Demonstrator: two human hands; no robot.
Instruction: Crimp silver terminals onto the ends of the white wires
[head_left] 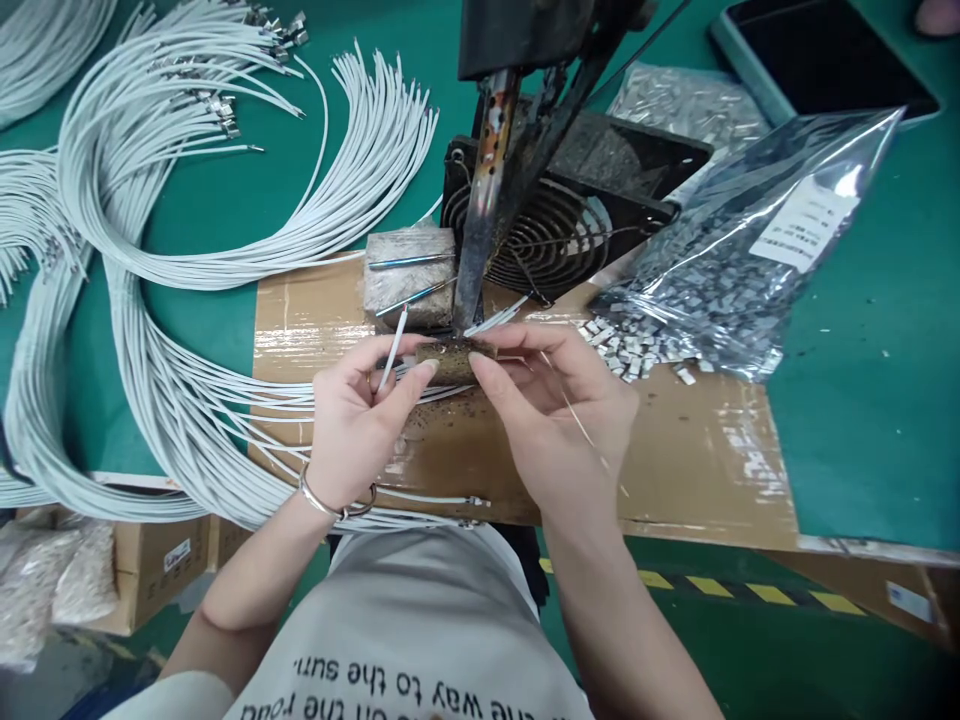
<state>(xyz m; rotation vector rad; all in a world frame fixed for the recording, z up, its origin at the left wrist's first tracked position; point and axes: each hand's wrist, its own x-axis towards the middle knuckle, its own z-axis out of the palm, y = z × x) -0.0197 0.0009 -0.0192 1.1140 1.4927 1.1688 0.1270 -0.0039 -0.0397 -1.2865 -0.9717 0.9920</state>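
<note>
In the head view, my left hand is closed around a white wire that sticks up past its fingers, with its thumb at the left end of a brown block. My right hand is closed too, its thumb at the block's right end; a thin solder wire trails from its fingers over the palm. Just above the block stands the tip of a mounted soldering iron. The fingertips behind the block are hidden, and whether a wire touches the iron cannot be made out.
Bundles of white wires cover the left side. A worn block with metal tweezers-like rods and a black fan stand behind my hands. Small metal connectors spill from a plastic bag. A phone lies at back right.
</note>
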